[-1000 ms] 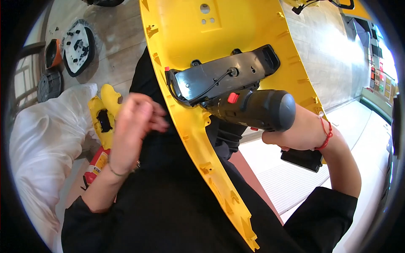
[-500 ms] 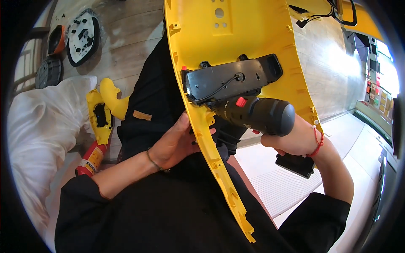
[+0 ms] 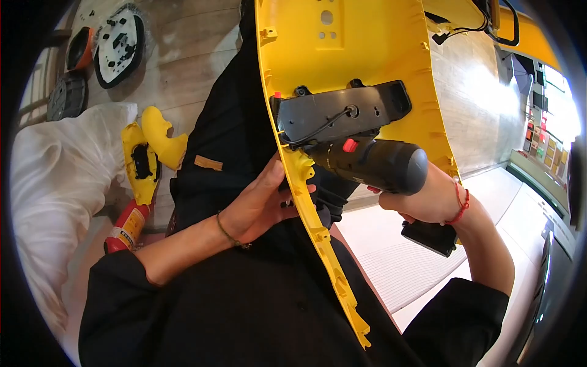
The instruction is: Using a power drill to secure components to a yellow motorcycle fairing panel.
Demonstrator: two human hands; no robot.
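A large yellow plastic shell (image 3: 361, 55) rests across my lap, its hollow, ribbed inside facing up. A long black plastic part (image 3: 342, 110) with a thin black cable lies inside it. My left hand (image 3: 257, 205) grips the shell's left rim, thumb outside and fingers curled under. In my right hand (image 3: 428, 199) is a black cordless drill (image 3: 379, 165) with red switches, its body lying over the shell. The drill's front end points left at the inner rim, close below the black part. Its tip is hidden there. The battery base shows below my wrist.
On the floor at left lie two smaller yellow parts (image 3: 164, 137), a red cylinder (image 3: 127, 227) and a white cloth (image 3: 61, 165). Farther off sit a black-rimmed tray of small black pieces (image 3: 119, 52) and a black round part (image 3: 67, 98). Black cables (image 3: 465, 29) hang at upper right.
The shell and the black part have shifted slightly to the right in view. Both hands keep their holds, and the drill stays at nearly the same place.
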